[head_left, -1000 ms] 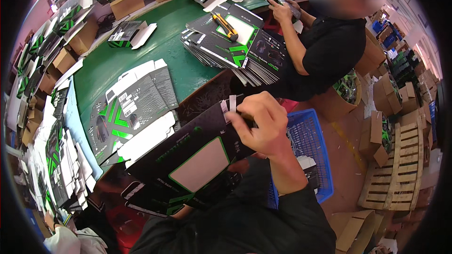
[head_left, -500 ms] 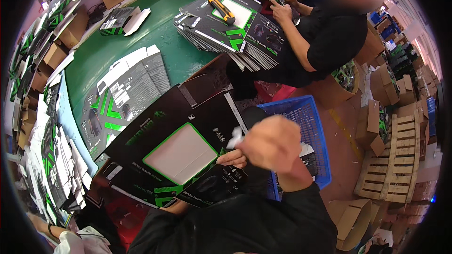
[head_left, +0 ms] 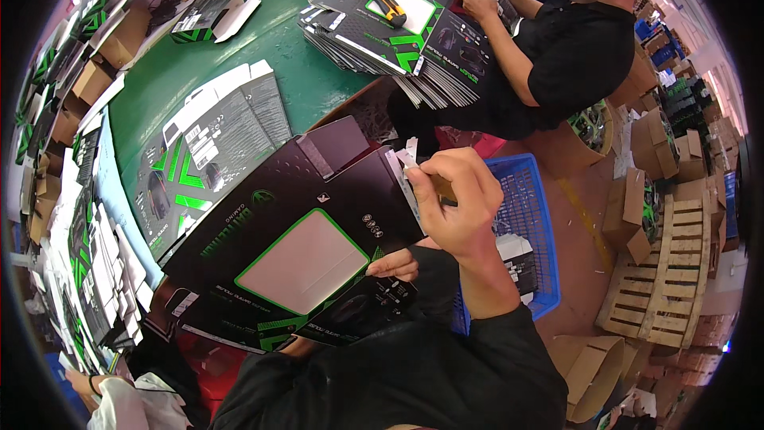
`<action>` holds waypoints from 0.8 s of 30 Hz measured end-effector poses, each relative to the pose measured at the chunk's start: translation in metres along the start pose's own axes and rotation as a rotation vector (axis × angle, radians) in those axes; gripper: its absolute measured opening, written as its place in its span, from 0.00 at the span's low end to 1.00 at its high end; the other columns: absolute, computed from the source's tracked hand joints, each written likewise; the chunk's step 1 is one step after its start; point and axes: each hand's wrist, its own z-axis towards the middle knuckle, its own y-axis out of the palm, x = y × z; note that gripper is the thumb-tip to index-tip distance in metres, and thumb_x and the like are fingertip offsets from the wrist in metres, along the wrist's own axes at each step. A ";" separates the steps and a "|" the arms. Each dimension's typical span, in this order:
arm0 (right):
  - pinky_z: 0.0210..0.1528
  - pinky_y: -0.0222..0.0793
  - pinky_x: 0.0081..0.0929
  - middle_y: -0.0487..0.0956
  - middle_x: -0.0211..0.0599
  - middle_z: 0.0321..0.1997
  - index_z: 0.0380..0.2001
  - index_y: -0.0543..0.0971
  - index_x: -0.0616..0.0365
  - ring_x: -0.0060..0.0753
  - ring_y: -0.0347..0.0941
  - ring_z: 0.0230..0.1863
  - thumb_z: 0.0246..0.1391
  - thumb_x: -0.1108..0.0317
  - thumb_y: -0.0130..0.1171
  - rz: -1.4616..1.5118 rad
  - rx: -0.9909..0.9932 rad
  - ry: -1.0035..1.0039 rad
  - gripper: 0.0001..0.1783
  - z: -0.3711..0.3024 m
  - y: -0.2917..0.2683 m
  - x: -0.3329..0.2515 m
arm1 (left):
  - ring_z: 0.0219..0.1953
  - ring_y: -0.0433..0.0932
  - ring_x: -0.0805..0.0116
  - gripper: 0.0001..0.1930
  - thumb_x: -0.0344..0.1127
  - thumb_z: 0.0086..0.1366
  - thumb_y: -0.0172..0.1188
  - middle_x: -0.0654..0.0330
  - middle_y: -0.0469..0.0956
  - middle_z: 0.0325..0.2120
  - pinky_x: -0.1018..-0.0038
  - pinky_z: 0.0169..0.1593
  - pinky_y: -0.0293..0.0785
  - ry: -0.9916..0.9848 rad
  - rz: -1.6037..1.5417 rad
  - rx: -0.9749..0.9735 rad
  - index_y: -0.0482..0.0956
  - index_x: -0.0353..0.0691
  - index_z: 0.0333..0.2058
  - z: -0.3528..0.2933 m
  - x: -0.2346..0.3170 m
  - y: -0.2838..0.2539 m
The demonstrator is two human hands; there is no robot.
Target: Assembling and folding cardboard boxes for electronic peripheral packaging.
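1. Here's the right hand (head_left: 464, 191), up front, thumb and forefinger pinched tight on a small white strip (head_left: 409, 161) at the box's far right corner; whether the strip is stuck to it, I can't tell.
2. The left hand (head_left: 395, 264) shows just its fingers, laid over the right edge of the box and closed on it; the palm is hidden.
3. And the box (head_left: 350, 219) itself: black, green-trimmed, held tilted above the lap at the table's near edge.
4. Just right, a blue basket (head_left: 543, 219) with small boxes inside.
5. Onto the green table (head_left: 306, 95): flat boxes (head_left: 231, 139) left, a taller stack (head_left: 446, 48) beyond, a yellow-and-black cutter (head_left: 383, 1) on top.
6. Beside that stack, a co-worker (head_left: 581, 56) in black, both hands raised.
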 end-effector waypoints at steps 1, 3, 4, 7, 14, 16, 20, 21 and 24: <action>0.23 0.68 0.21 0.77 0.37 0.29 0.29 0.78 0.62 0.28 0.74 0.23 0.43 0.79 0.74 -0.013 -0.014 -0.032 0.13 0.001 -0.001 -0.002 | 0.32 0.76 0.64 0.32 0.50 0.76 0.46 0.53 0.78 0.28 0.68 0.41 0.72 0.003 -0.003 -0.001 0.54 0.37 0.70 0.000 0.000 0.002; 0.22 0.68 0.22 0.77 0.37 0.29 0.29 0.77 0.62 0.29 0.73 0.22 0.41 0.78 0.75 -0.025 -0.029 -0.065 0.14 0.002 -0.001 -0.001 | 0.32 0.76 0.64 0.32 0.50 0.76 0.45 0.53 0.78 0.28 0.68 0.41 0.72 0.011 -0.005 -0.004 0.54 0.37 0.70 0.000 0.001 0.007; 0.22 0.67 0.23 0.77 0.36 0.28 0.29 0.77 0.61 0.30 0.72 0.22 0.40 0.77 0.76 -0.022 -0.037 -0.175 0.15 0.004 -0.002 0.002 | 0.32 0.76 0.64 0.32 0.50 0.76 0.45 0.53 0.78 0.28 0.68 0.40 0.72 0.015 -0.005 -0.007 0.54 0.37 0.70 0.001 0.001 0.010; 0.21 0.66 0.23 0.75 0.34 0.28 0.29 0.76 0.59 0.31 0.71 0.22 0.39 0.76 0.77 -0.053 -0.038 -0.373 0.17 0.002 -0.002 0.004 | 0.32 0.76 0.64 0.32 0.50 0.76 0.45 0.54 0.78 0.28 0.68 0.40 0.72 0.029 -0.004 -0.012 0.54 0.37 0.70 0.002 0.003 0.019; 0.25 0.68 0.22 0.77 0.34 0.31 0.30 0.78 0.57 0.29 0.73 0.26 0.56 0.45 0.63 -0.173 -0.203 -0.682 0.24 -0.001 -0.005 -0.007 | 0.31 0.76 0.65 0.32 0.50 0.76 0.45 0.54 0.78 0.27 0.68 0.40 0.72 0.055 0.000 -0.041 0.54 0.37 0.70 0.008 0.008 0.036; 0.25 0.69 0.22 0.78 0.33 0.31 0.30 0.78 0.57 0.29 0.74 0.27 0.56 0.48 0.65 -0.115 -0.119 -0.733 0.21 -0.002 -0.003 -0.007 | 0.31 0.76 0.65 0.32 0.50 0.76 0.45 0.54 0.78 0.27 0.68 0.40 0.71 0.066 0.014 -0.044 0.54 0.38 0.70 0.008 0.011 0.041; 0.22 0.68 0.26 0.79 0.32 0.29 0.31 0.77 0.57 0.31 0.74 0.23 0.40 0.72 0.78 -0.040 0.081 -0.466 0.18 -0.015 -0.020 0.014 | 0.31 0.76 0.65 0.32 0.50 0.76 0.45 0.54 0.78 0.27 0.68 0.39 0.71 0.093 0.063 -0.035 0.54 0.38 0.70 0.005 0.025 0.055; 0.21 0.68 0.26 0.78 0.32 0.28 0.31 0.77 0.57 0.32 0.74 0.22 0.38 0.73 0.79 -0.076 0.068 -0.368 0.19 -0.024 -0.018 0.026 | 0.31 0.76 0.65 0.32 0.50 0.76 0.45 0.54 0.78 0.27 0.68 0.39 0.71 0.096 0.075 -0.034 0.54 0.38 0.70 0.004 0.028 0.058; 0.28 0.71 0.33 0.77 0.33 0.26 0.36 0.77 0.55 0.43 0.76 0.27 0.38 0.66 0.79 -0.058 -0.228 0.110 0.23 -0.071 -0.002 0.067 | 0.30 0.76 0.65 0.32 0.50 0.76 0.45 0.54 0.78 0.27 0.69 0.39 0.71 0.086 0.093 -0.057 0.54 0.38 0.70 0.015 0.036 0.060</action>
